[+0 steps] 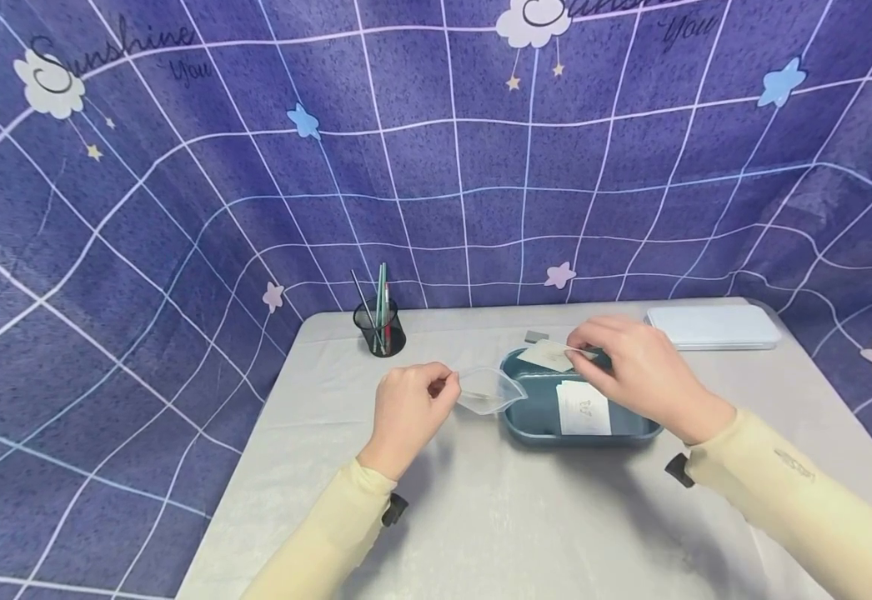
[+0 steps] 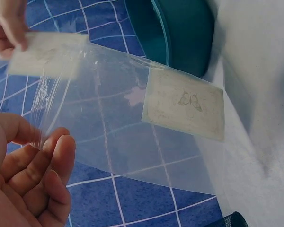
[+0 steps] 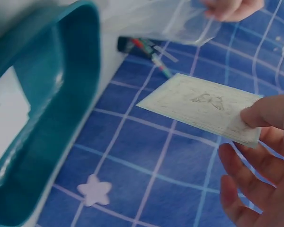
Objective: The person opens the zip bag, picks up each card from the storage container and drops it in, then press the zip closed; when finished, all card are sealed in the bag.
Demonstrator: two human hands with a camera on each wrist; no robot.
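On the purple backdrop (image 1: 421, 217) behind the teal tray (image 1: 541, 418), dark script spells "Sunshine" (image 1: 152, 40), high up and far to the left of the tray, its large S laid across a white cloud (image 1: 47, 93); a smaller "You" (image 1: 192, 69) stands under the end of that word. The same wording repeats on the backdrop straight above the tray: there the upper edge of the head view cuts into "Sunshine", leaving its lower part beside another white cloud (image 1: 514, 32), while "You" sits beneath, higher than the tray's right end. On the cream right sleeve (image 1: 784, 500), to the right of the tray, a small dark mark (image 1: 794, 463) is too small to read.
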